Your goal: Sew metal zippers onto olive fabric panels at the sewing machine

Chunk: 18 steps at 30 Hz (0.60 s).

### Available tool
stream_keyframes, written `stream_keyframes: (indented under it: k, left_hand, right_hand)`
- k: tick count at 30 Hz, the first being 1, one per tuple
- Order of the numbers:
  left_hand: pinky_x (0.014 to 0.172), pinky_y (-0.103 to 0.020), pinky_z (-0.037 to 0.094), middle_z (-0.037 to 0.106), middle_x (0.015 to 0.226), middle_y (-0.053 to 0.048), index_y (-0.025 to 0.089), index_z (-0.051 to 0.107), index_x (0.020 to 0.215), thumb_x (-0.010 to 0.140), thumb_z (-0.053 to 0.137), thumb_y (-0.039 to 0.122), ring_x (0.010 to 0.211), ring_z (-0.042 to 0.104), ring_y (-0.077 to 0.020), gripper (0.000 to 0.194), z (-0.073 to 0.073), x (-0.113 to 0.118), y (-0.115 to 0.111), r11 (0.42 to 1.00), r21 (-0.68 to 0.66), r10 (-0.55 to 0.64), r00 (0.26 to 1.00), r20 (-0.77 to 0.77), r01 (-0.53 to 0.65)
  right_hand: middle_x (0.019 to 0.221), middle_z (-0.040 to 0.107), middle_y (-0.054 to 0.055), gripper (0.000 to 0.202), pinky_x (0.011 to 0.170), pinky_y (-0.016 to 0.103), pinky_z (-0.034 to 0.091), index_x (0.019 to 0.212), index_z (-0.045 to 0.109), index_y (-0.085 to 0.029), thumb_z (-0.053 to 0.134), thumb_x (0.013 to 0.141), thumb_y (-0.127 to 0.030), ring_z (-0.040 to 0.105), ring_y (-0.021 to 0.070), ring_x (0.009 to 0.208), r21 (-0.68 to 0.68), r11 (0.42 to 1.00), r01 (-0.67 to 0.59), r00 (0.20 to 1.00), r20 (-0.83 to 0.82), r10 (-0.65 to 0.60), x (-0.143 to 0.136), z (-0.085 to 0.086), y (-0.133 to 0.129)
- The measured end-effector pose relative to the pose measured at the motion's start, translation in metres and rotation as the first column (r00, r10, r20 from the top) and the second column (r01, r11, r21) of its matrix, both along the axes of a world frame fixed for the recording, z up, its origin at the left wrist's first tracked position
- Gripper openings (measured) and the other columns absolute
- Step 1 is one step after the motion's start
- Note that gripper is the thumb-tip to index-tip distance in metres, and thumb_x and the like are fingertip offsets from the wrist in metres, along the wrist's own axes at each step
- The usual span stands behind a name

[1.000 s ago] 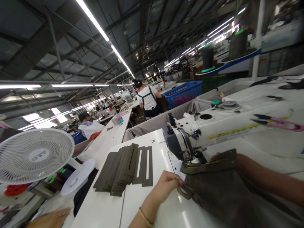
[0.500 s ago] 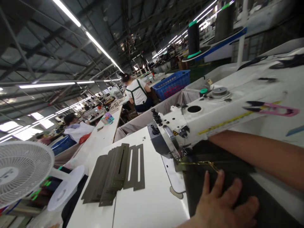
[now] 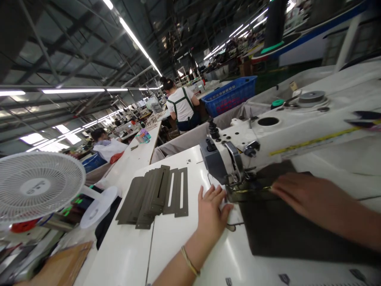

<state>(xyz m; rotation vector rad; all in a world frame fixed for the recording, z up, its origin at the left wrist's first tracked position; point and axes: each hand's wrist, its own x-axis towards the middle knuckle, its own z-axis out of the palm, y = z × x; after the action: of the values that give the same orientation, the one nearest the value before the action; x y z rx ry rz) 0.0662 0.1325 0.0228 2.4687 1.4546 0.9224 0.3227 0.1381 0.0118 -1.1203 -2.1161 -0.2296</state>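
Note:
A dark fabric panel point(image 3: 285, 234) lies under the head of a white sewing machine point(image 3: 235, 159). Along its upper part runs a thin gold strip point(image 3: 253, 190), leading in beneath the presser foot. My right hand point(image 3: 312, 200) is on the panel, its fingers pressed together at the strip's right end; the exact hold is partly hidden. On the left of the needle area, my left hand point(image 3: 212, 208) lies with fingers and thumb apart, at the bright metal plate point(image 3: 236, 214) and near the panel's edge. I cannot make out anything held in it.
A stack of dark slotted pieces point(image 3: 145, 194) sits left of the machine. At far left stands a white fan point(image 3: 38, 186). Snips point(image 3: 364, 119) rest on the machine arm. Behind are a blue basket point(image 3: 229, 95) and a seated co-worker point(image 3: 181, 105).
My left hand has moved off the panel to the left of the needle. My right hand, previously hidden behind the machine, now shows at the gold strip. The view has shifted right-to-left across the fan.

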Motion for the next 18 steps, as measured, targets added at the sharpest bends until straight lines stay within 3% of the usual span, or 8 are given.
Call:
stream_keyframes:
  k: [1, 3, 5, 9, 18]
  left_hand:
    - [0.109, -0.066, 0.033, 0.070, 0.117, -0.010, 0.021, 0.068, 0.107, 0.083, 0.066, 0.014, 0.117, 0.061, -0.0300, 0.026, -0.003, -0.002, 0.004, 0.999, 0.018, -0.028, 0.999, -0.036, 0.029]
    - [0.112, -0.062, 0.031, 0.071, 0.113, -0.009, 0.020, 0.070, 0.100, 0.086, 0.060, 0.011, 0.114, 0.063, -0.0262, 0.019, -0.009, 0.002, 0.009, 0.995, 0.065, -0.073, 0.995, -0.075, 0.078]
    - [0.112, -0.059, 0.033, 0.073, 0.108, -0.009, 0.019, 0.070, 0.094, 0.087, 0.057, 0.009, 0.108, 0.067, -0.0237, 0.017, -0.014, 0.010, 0.009, 0.991, 0.114, -0.062, 0.994, -0.094, 0.072]
    - [0.111, -0.057, 0.036, 0.074, 0.103, -0.008, 0.019, 0.069, 0.090, 0.088, 0.057, 0.009, 0.102, 0.069, -0.0221, 0.015, -0.019, 0.018, 0.005, 0.985, 0.168, -0.015, 0.992, -0.124, 0.036]
    - [0.107, -0.044, 0.045, 0.073, 0.104, -0.011, 0.015, 0.067, 0.094, 0.090, 0.053, 0.008, 0.103, 0.068, -0.0209, 0.016, -0.020, 0.016, 0.011, 0.975, 0.176, -0.095, 0.972, -0.215, 0.135]
  right_hand:
    - [0.083, 0.066, 0.005, 0.027, 0.071, 0.030, 0.054, 0.084, 0.066, -0.022, 0.042, 0.097, -0.022, 0.063, 0.0155, 0.076, 0.018, 0.997, -0.072, 0.996, 0.053, 0.071, -0.012, -0.001, -0.002]
    - [0.096, 0.070, 0.009, 0.031, 0.081, 0.034, 0.055, 0.094, 0.069, -0.019, 0.038, 0.093, -0.012, 0.066, 0.0204, 0.090, 0.062, 0.983, -0.174, 0.977, 0.139, 0.164, -0.032, -0.005, -0.005]
    - [0.108, 0.070, 0.014, 0.034, 0.085, 0.039, 0.056, 0.107, 0.068, -0.013, 0.038, 0.091, -0.009, 0.066, 0.0239, 0.097, 0.083, 0.983, -0.166, 0.976, 0.159, 0.151, -0.045, -0.012, -0.002]
    - [0.102, 0.072, 0.012, 0.036, 0.080, 0.037, 0.058, 0.106, 0.069, -0.014, 0.040, 0.087, -0.007, 0.069, 0.0225, 0.090, 0.057, 0.983, -0.173, 0.972, 0.171, 0.161, -0.048, -0.021, 0.017]
    - [0.102, 0.072, 0.011, 0.034, 0.081, 0.031, 0.057, 0.105, 0.068, -0.014, 0.039, 0.088, -0.006, 0.069, 0.0193, 0.089, 0.025, 0.978, -0.207, 0.967, 0.154, 0.201, -0.052, -0.009, 0.021]
